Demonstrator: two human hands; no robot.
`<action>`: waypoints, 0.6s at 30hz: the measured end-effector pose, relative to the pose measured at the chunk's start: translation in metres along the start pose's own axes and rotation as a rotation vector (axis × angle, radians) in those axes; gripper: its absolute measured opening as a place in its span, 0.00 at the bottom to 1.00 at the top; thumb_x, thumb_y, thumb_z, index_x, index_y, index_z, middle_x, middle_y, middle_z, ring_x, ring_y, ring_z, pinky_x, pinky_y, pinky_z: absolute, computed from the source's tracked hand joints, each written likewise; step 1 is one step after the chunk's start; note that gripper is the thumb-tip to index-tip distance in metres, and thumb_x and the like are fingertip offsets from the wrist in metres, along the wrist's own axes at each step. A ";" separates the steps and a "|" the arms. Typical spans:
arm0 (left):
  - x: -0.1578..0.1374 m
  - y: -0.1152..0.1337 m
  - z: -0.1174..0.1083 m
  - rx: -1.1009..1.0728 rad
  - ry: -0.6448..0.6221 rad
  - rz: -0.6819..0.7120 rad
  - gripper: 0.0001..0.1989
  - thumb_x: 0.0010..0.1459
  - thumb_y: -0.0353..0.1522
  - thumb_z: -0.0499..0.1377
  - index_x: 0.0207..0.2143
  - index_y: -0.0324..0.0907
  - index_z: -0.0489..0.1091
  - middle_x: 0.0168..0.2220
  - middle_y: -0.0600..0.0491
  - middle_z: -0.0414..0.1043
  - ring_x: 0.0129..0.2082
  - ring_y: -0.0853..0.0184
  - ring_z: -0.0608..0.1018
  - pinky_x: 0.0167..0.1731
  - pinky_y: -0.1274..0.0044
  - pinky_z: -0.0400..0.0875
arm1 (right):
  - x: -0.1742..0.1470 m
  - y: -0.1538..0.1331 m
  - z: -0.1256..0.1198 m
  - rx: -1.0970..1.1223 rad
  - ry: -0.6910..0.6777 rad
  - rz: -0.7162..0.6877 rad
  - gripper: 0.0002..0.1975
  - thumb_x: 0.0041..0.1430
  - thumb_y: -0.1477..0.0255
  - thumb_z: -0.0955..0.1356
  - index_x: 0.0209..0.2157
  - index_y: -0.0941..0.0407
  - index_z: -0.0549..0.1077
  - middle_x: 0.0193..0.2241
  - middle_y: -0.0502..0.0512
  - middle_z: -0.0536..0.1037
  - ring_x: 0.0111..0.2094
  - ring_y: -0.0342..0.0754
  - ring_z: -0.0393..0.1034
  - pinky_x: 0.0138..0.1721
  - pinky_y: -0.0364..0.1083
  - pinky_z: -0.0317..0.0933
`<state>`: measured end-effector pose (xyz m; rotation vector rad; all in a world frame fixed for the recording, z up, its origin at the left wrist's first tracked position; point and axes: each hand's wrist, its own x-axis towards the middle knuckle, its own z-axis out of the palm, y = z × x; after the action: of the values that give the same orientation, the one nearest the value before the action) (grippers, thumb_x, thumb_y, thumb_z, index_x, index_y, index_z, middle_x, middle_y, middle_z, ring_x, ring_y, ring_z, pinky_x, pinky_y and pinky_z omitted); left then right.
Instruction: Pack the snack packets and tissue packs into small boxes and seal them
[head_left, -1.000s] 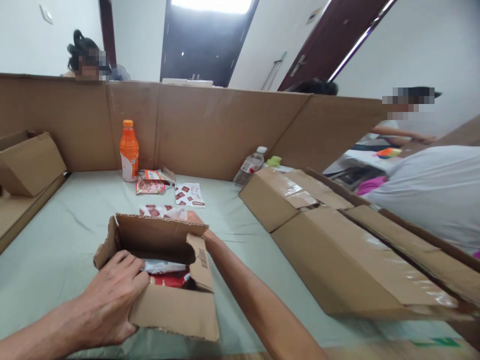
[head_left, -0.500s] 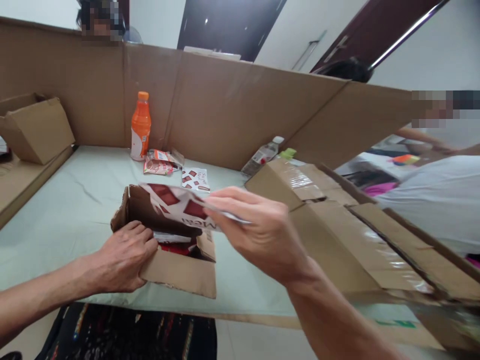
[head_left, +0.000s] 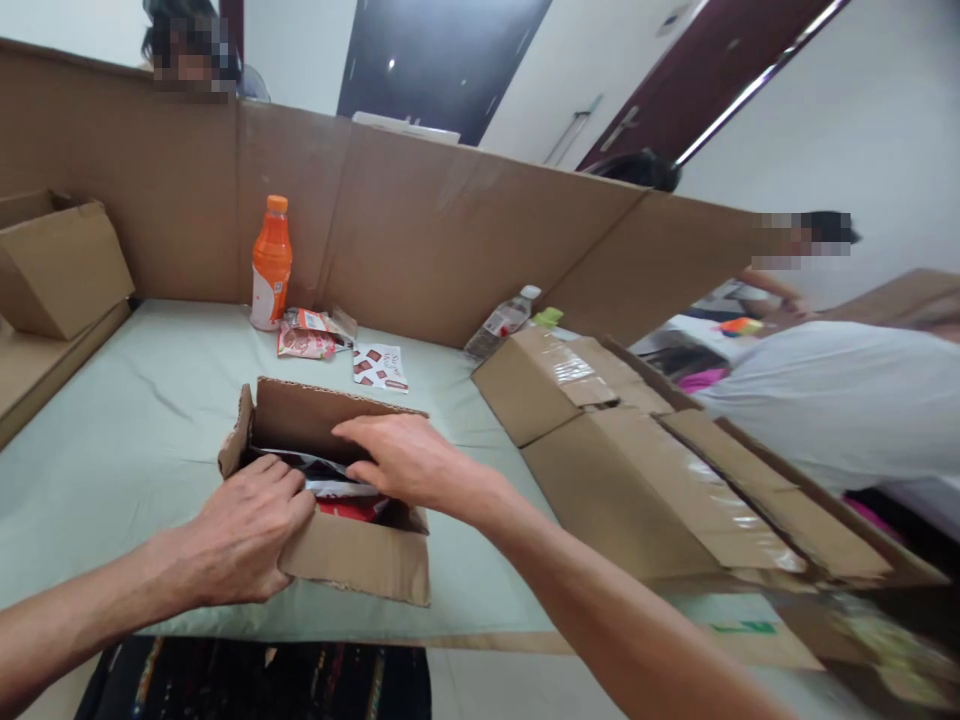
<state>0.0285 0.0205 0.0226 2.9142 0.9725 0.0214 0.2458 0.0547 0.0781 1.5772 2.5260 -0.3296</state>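
Observation:
A small open cardboard box [head_left: 367, 560] stands on the pale green cloth near its front edge. My left hand [head_left: 244, 525] has its fingers curled over the near left rim and grips the wall. Above the opening, at the right part, is my right hand [head_left: 412, 460], its thumb and fingers apart and reaching in. Inside lie a white packet [head_left: 341, 489], a red packet [head_left: 351, 510] and a dark-and-white packet edge [head_left: 292, 457], partly covered by both hands. Farther back, a white packet with brown squares [head_left: 380, 367] lies flat on the cloth.
An orange drink bottle [head_left: 271, 265] stands at the back beside pink snack packets [head_left: 306, 335]. A clear bottle [head_left: 504, 322] leans behind taped cardboard boxes [head_left: 637, 500] on the right. Another box [head_left: 67, 265] sits at left. A cardboard wall [head_left: 450, 230] runs behind; people are beyond it.
My right hand has moved left and down to the box, and the packet it held is now inside with the fingers opened. My left hand stays on the rim. The view has shifted slightly.

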 end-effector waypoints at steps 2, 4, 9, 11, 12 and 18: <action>0.001 -0.001 0.000 -0.002 0.012 -0.001 0.16 0.47 0.32 0.69 0.39 0.38 0.72 0.43 0.42 0.76 0.45 0.50 0.77 0.51 0.60 0.75 | 0.008 -0.007 0.002 -0.086 -0.098 -0.019 0.19 0.66 0.74 0.67 0.57 0.55 0.77 0.55 0.61 0.82 0.57 0.60 0.77 0.51 0.51 0.68; 0.001 -0.001 0.001 -0.007 0.010 -0.001 0.15 0.46 0.31 0.69 0.38 0.39 0.72 0.42 0.43 0.76 0.45 0.50 0.77 0.52 0.60 0.75 | 0.017 -0.011 0.005 -0.137 -0.134 -0.041 0.18 0.68 0.75 0.65 0.55 0.56 0.78 0.52 0.62 0.84 0.54 0.60 0.79 0.48 0.50 0.68; -0.003 0.002 0.008 -0.041 0.099 -0.029 0.19 0.44 0.30 0.68 0.41 0.39 0.72 0.62 0.34 0.70 0.58 0.45 0.74 0.62 0.56 0.69 | 0.025 -0.007 0.008 -0.197 -0.097 -0.013 0.17 0.64 0.79 0.65 0.49 0.55 0.81 0.45 0.63 0.86 0.48 0.60 0.81 0.41 0.48 0.67; -0.005 0.003 0.012 -0.061 0.147 -0.054 0.20 0.43 0.27 0.67 0.41 0.38 0.72 0.73 0.32 0.54 0.67 0.41 0.67 0.64 0.54 0.65 | 0.022 -0.006 0.008 -0.197 -0.105 -0.006 0.15 0.64 0.78 0.65 0.46 0.56 0.82 0.42 0.64 0.86 0.46 0.60 0.82 0.40 0.49 0.67; -0.006 0.004 0.013 -0.076 0.150 -0.068 0.20 0.42 0.26 0.66 0.41 0.38 0.72 0.75 0.32 0.48 0.69 0.40 0.64 0.65 0.53 0.64 | 0.019 -0.005 0.008 -0.187 -0.113 -0.020 0.14 0.64 0.78 0.65 0.45 0.56 0.82 0.41 0.64 0.86 0.45 0.60 0.82 0.40 0.49 0.67; -0.005 0.003 0.013 -0.168 0.051 -0.101 0.25 0.46 0.30 0.65 0.49 0.38 0.73 0.65 0.35 0.69 0.67 0.41 0.67 0.66 0.49 0.61 | -0.001 0.034 0.004 0.332 0.440 -0.222 0.11 0.67 0.71 0.66 0.41 0.55 0.83 0.40 0.55 0.87 0.42 0.50 0.80 0.46 0.46 0.68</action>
<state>0.0271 0.0141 0.0102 2.7217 1.0679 0.1640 0.2773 0.0675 0.0711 1.6262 3.1342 -0.4986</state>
